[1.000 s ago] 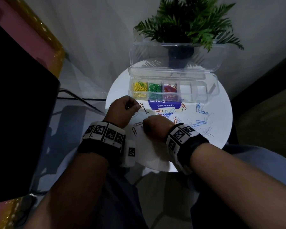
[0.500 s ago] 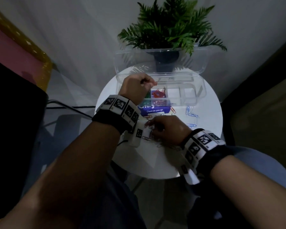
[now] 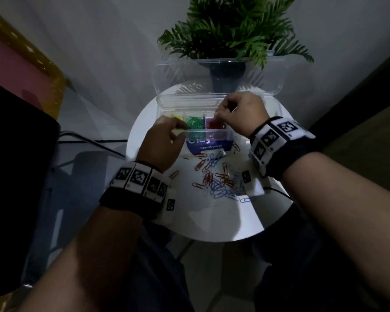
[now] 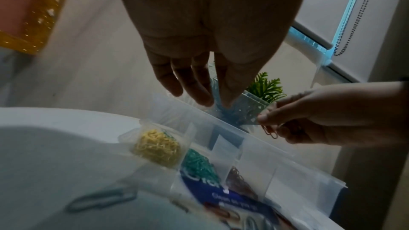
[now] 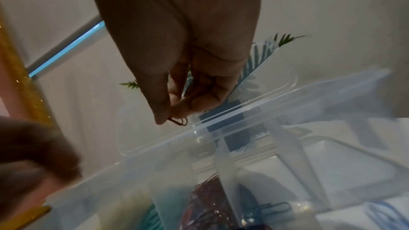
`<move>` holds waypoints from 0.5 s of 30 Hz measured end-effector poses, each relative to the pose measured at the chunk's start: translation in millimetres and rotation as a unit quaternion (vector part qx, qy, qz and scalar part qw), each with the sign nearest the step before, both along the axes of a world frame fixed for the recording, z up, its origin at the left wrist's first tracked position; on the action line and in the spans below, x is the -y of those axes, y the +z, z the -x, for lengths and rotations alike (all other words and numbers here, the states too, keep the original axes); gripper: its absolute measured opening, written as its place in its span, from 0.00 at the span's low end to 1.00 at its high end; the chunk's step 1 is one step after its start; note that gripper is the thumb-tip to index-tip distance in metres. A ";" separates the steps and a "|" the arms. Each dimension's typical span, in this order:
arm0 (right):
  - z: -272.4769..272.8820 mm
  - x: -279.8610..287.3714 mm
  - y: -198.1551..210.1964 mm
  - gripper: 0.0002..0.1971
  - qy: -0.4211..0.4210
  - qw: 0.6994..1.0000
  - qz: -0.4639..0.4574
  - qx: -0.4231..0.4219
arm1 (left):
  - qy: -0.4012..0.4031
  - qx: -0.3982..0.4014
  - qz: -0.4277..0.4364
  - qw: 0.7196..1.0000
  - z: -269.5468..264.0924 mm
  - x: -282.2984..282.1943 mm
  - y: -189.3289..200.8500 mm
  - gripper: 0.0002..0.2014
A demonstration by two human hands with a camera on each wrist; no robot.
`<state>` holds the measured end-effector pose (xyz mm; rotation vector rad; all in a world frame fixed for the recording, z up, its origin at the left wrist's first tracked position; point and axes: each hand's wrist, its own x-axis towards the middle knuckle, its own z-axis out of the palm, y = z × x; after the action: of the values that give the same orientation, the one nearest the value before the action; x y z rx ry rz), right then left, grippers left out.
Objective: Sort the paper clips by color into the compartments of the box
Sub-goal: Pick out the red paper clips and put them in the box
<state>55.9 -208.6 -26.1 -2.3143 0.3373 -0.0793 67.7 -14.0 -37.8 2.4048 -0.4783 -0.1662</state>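
Observation:
A clear compartment box (image 3: 212,135) stands at the back of the round white table (image 3: 212,221). It holds yellow clips (image 3: 175,118), green clips (image 3: 194,123) and red clips (image 3: 214,125) in separate compartments. My right hand (image 3: 239,111) hovers over the red compartment and pinches a red clip (image 5: 178,121) between thumb and fingers. My left hand (image 3: 167,138) hangs at the box's front left corner, fingers relaxed and holding nothing. Several loose red and blue clips (image 3: 216,179) lie mixed on the table in front of the box.
The box's clear lid (image 3: 268,75) stands open behind it, with a potted plant (image 3: 226,73) past it. A blue label (image 3: 208,145) lies under the box's front. A black object (image 3: 16,165) fills the left side. A cable (image 3: 277,191) runs off the table's right edge.
My left hand, which held a clip over the box, has drawn back to the box's front left, empty. My right hand rose from the loose pile to above the red compartment with a clip.

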 end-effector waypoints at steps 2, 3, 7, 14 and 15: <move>-9.3 -3.6 -0.5 0.05 0.013 0.999 0.035 -0.018 | 0.001 -0.024 -0.002 1.000 8.2 -8.1 -4.9 0.07; -11.9 -4.8 -0.5 0.05 0.019 0.998 0.045 -0.026 | 0.000 -0.037 -0.006 0.999 11.7 -10.2 -7.8 0.06; -14.9 -6.6 -0.7 0.13 0.039 0.994 0.083 -0.061 | -0.009 -0.076 -0.047 0.996 19.1 -9.3 -18.2 0.06; 21.3 10.6 8.6 0.07 -0.017 0.998 0.062 -0.006 | -0.048 -0.128 -0.149 0.979 26.3 7.4 -26.8 0.08; 30.3 14.0 6.9 0.07 -0.014 0.997 0.069 -0.024 | -0.055 -0.127 -0.166 0.976 26.9 11.1 -27.8 0.09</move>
<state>25.6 -222.6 -19.2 -2.4522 0.3989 -0.0624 40.8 -25.1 -65.6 2.6288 -0.4957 -0.6399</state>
